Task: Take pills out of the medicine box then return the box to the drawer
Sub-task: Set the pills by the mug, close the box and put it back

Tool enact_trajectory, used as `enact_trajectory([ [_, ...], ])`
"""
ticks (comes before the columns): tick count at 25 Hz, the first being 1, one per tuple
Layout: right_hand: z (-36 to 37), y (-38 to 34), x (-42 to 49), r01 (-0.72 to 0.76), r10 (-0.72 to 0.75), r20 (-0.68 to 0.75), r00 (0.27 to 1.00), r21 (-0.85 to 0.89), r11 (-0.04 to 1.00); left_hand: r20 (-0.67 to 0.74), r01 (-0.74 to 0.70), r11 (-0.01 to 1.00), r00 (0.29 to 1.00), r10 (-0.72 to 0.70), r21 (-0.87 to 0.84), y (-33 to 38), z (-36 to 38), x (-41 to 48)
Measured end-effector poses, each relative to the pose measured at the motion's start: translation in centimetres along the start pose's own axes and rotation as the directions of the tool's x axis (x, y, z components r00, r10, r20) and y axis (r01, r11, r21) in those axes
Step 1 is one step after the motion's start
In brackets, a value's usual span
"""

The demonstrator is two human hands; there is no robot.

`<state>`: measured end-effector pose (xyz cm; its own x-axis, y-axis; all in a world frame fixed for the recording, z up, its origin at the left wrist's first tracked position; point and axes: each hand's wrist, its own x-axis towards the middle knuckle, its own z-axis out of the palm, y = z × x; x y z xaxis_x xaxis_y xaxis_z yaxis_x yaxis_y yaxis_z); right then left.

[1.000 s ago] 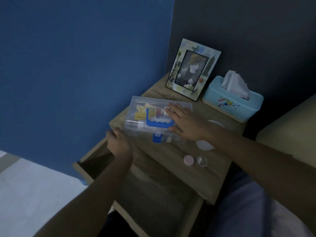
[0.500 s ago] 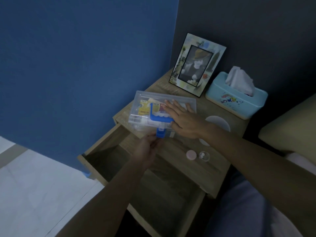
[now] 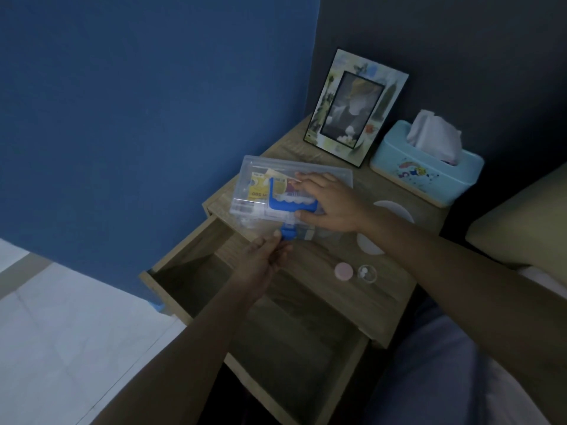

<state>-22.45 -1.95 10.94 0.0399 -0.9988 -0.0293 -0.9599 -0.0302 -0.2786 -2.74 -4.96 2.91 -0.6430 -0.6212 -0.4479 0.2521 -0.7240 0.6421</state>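
Observation:
A clear plastic medicine box (image 3: 260, 176) with a blue handle and blue front latch (image 3: 288, 233) lies on the wooden nightstand (image 3: 310, 289), lid down, packets visible inside. My right hand (image 3: 333, 205) rests flat on the lid, fingers spread, thumb by the handle. My left hand (image 3: 264, 260) is at the front edge, with thumb and fingers pinching the blue latch. A small clear pill cup (image 3: 367, 273) holding white pills stands beside its pink cap (image 3: 343, 271) on the nightstand. The drawer (image 3: 196, 289) below stands pulled out.
A picture frame (image 3: 352, 105) leans on the dark wall at the back. A light blue tissue box (image 3: 426, 170) stands to its right. A white coaster (image 3: 395, 210) lies behind my right wrist. A blue wall is on the left, bedding on the right.
My left hand left the box's left corner, came to the front and took the blue latch. My right hand stayed on the lid. The view shifted slightly.

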Motion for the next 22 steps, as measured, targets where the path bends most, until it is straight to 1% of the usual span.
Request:
enact_trajectory([
  [4, -0.15, 0.3, 0.06, -0.017, 0.017, 0.001, 1.0, 0.041, 0.999, -0.002, 0.025, 0.999, 1.0, -0.025, -0.044, 0.04, -0.13, 0.35],
  [7, 0.04, 0.31, 0.01, -0.009, 0.009, -0.022, 1.0, 0.038, 0.999, -0.005, 0.031, 0.999, 1.0, -0.031, -0.013, 0.15, 0.1, 0.38],
  [12, 0.38, 0.08, -0.16, -0.008, 0.011, -0.06, 0.998, 0.049, 0.999, 0.066, -0.006, 1.0, 0.998, 0.006, -0.006, 0.31, 0.43, 0.06],
  [18, 0.17, 0.17, -0.03, -0.015, 0.018, -0.036, 0.999, 0.084, 0.996, 0.088, -0.032, 0.999, 0.996, 0.031, 0.008, 0.33, 0.33, 0.18],
  [22, -0.09, 0.27, 0.01, -0.03, 0.03, -0.004, 1.0, 0.08, 0.996, 0.085, -0.069, 0.994, 0.994, 0.061, 0.087, 0.23, 0.54, 0.43],
])
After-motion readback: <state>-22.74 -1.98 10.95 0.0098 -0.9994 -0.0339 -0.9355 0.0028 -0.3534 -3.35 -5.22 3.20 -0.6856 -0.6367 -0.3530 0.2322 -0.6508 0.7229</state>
